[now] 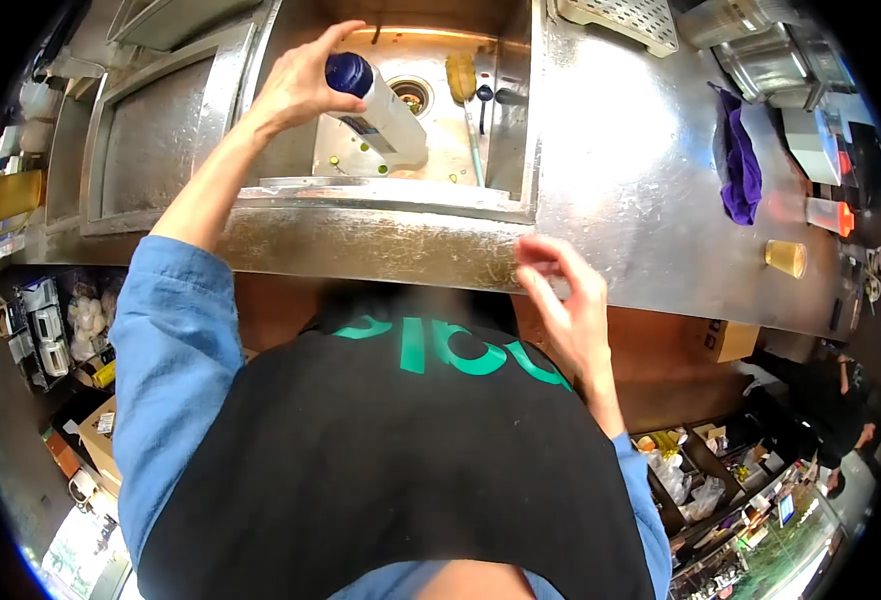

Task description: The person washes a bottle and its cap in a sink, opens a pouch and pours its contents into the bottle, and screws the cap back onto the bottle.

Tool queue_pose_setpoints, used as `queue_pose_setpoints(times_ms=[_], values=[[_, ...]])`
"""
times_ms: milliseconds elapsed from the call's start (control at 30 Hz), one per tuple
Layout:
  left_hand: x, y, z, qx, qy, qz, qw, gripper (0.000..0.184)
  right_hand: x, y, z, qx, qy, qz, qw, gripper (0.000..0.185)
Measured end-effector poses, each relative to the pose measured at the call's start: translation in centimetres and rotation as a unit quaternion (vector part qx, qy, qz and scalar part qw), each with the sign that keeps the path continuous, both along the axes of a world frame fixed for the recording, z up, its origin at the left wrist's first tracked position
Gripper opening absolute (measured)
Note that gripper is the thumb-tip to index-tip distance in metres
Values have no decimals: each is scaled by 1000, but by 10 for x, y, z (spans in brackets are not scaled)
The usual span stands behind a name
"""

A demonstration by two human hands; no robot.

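Observation:
My left hand (305, 85) is at the blue cap of a translucent bottle (392, 130), its thumb and fingers around the cap. The bottle leans inside a metal sink (515, 110), near the drain (412, 97). A yellow-headed brush (461, 80) with a pale handle and a small dark spoon (484, 93) lie in the sink to the right of the drain. Small green bits are scattered on the sink floor. My right hand (568, 300) hovers by the counter's front edge, fingers apart and curved, holding nothing.
Right of the sink, the metal counter (620, 170) bears a purple cloth (738, 160), a yellowish cup (785, 258), a container with an orange lid (830, 216) and a perforated tray (625, 18). A person in black (825, 405) is at the far right. Cardboard boxes stand below.

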State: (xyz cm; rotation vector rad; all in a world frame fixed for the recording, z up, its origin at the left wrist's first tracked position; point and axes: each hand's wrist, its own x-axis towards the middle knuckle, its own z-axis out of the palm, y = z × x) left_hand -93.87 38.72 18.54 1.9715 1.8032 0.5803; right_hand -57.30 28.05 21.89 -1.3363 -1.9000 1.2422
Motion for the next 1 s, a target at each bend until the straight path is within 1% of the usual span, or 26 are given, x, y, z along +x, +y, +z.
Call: queue_pose_setpoints(times_ms=[33,67,100,133,200,300,333,400,433,467,500,533,567,667,733,800,867,933,1000], values=[[-4,0,12,19,1,-6,1000,89,-10,12,-2,103,-29,4,994,30],[-8,1,26,39,2,-14,999,89,-22,26,-2,206,-58,5,977,33],[-11,3,41,57,37,-2,998,87,-35,40,-2,221,-58,8,974,39],[-1,-3,78,40,57,9,998,83,-49,53,-3,236,-58,12,970,46],[0,-6,110,45,10,-11,999,85,-83,82,-8,311,-70,39,947,66],[6,-13,150,98,-29,-70,992,86,-135,103,-14,324,-63,68,941,93],[11,-16,162,45,-80,-58,994,85,-149,106,-19,313,-22,73,947,98],[9,-17,155,161,-75,-120,977,85,-166,110,-19,320,44,87,943,100],[15,-22,161,175,-98,-132,971,84,-172,109,-17,274,89,65,956,100],[22,-27,167,187,-122,-144,964,84,-174,111,-10,280,137,47,949,92],[25,-27,165,187,-138,-140,962,85,-174,109,-7,262,135,23,955,87],[28,-28,168,202,-135,-154,958,94,-173,109,-5,243,132,1,961,82],[30,-28,168,208,-134,-139,959,95,-171,112,2,266,142,13,953,74],[38,-26,161,226,-127,-109,960,97,-168,114,6,295,91,-9,951,72],[43,-22,149,218,-119,-85,965,99,-168,117,1,313,91,-16,945,68],[49,-21,141,239,-101,-69,963,97,-168,117,-2,326,91,-8,941,67],[51,-21,133,250,-102,-41,962,95,-170,114,-7,342,62,-32,937,67],[49,-18,122,256,-114,28,959,93,-173,111,-12,355,25,-63,933,66],[55,-20,108,274,-104,107,950,96,-174,112,-17,374,2,-62,925,62]])
